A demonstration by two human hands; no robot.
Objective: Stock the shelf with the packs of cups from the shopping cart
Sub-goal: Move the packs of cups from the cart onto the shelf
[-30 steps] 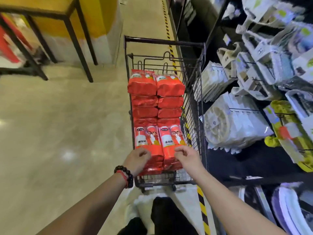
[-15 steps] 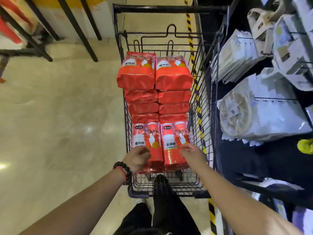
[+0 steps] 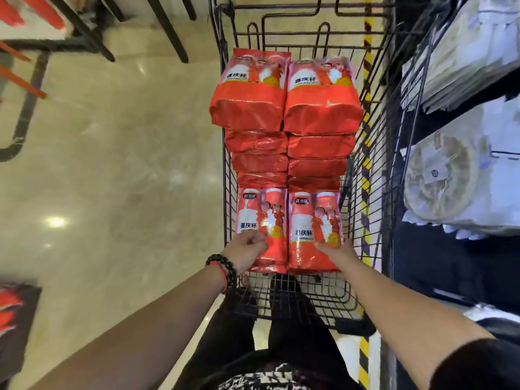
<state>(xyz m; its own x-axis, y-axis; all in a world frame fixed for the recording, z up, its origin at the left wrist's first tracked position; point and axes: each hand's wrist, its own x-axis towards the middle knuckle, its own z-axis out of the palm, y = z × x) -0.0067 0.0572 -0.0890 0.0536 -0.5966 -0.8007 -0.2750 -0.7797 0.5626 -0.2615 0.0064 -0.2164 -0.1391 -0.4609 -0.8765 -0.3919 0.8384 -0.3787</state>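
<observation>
Clerk: Movement since 0.5 s ago: camera is closer over the wire shopping cart (image 3: 374,175), and both hands have slid further onto the 2 nearest packs.

Checker: Item 1, left hand?

Clerk: Left hand (image 3: 247,250), beaded bracelet (image 3: 222,267) at the wrist, fingers curled onto the lower part of the near-left pack of cups (image 3: 263,220). It appears to be pinching the wrapper.

Checker: Item 2, right hand?

Clerk: Right hand (image 3: 336,250) lies on the lower right of the near-right pack of cups (image 3: 313,229). Fingers reach along the pack's right edge; whether they are closed around it, cannot tell.

Checker: Location of stock?

Clerk: All inside the cart. The 2 near packs lie label-up, side by side and touching, at the end closest to the person. Beyond them stand 2 stacks of red packs (image 3: 284,142), several high, top labels facing up.

Checker: Shelf?

Clerk: Black shelf unit (image 3: 422,257) just beside the cart's right side, holding clear bags of white disposable plates (image 3: 447,175) and more white packaged goods (image 3: 461,52) above.

Checker: Surroundings?

Clerk: Glossy beige floor (image 3: 112,164) to the left, black table legs (image 3: 166,26) at upper left, yellow-and-black hazard tape (image 3: 364,358) along the shelf base. Person's dark trousers (image 3: 281,342) show below the cart.
</observation>
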